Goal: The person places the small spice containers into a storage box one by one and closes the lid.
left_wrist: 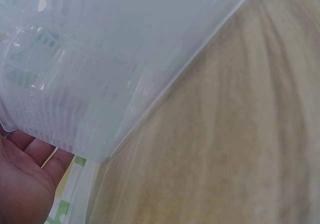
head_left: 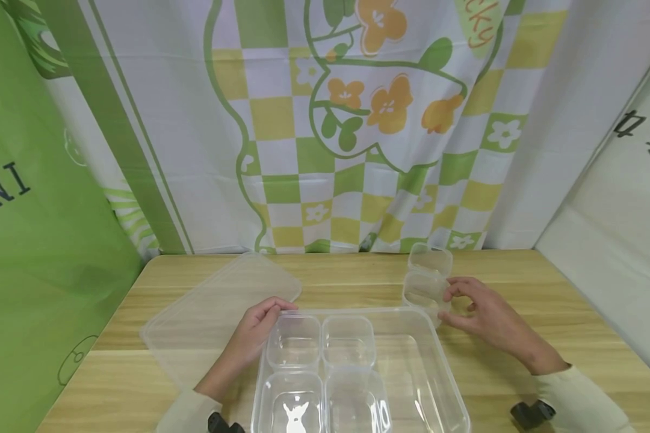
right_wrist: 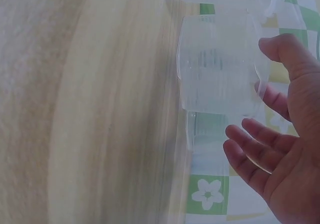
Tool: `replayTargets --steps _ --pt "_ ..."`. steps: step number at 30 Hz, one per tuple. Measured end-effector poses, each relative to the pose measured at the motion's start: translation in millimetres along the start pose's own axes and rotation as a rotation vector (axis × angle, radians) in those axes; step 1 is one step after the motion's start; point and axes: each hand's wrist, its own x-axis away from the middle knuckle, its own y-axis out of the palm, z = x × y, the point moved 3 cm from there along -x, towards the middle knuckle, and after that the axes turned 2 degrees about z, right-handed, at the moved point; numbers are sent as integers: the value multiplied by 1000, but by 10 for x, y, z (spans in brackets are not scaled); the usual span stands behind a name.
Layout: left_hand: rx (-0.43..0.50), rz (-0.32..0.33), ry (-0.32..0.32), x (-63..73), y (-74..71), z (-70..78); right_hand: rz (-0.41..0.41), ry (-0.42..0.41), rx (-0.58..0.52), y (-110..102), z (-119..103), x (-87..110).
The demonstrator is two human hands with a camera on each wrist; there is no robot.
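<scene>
A large clear plastic box (head_left: 448, 367) stands at the front of the table, several small clear containers (head_left: 349, 341) in its left part. At its far left corner my left hand (head_left: 257, 328) holds the rim, the fingers bent over the far wall. In the left wrist view, that hand (left_wrist: 27, 179) has its fingertips hidden behind the cloudy plastic. To the right, my right hand (head_left: 487, 316) has thumb and forefinger at the rim of another small container (head_left: 424, 288), spread apart. The right wrist view shows the remaining fingers (right_wrist: 250, 166) loose beside this container (right_wrist: 215, 64).
Behind that container, one more small container (head_left: 430, 258) stands near the table's back edge. A flat clear lid (head_left: 211, 313) lies at the left, partly behind my left forearm. The wooden table (head_left: 352, 279) ends at a patterned curtain (head_left: 357, 180).
</scene>
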Motion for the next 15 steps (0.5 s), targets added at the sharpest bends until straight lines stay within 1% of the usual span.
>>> replayTargets --steps 9,15 --pt "-2 -4 -5 -10 10 -9 11 16 -77 26 12 24" --pt "-2 6 -23 -6 0 8 35 8 -78 16 23 28"
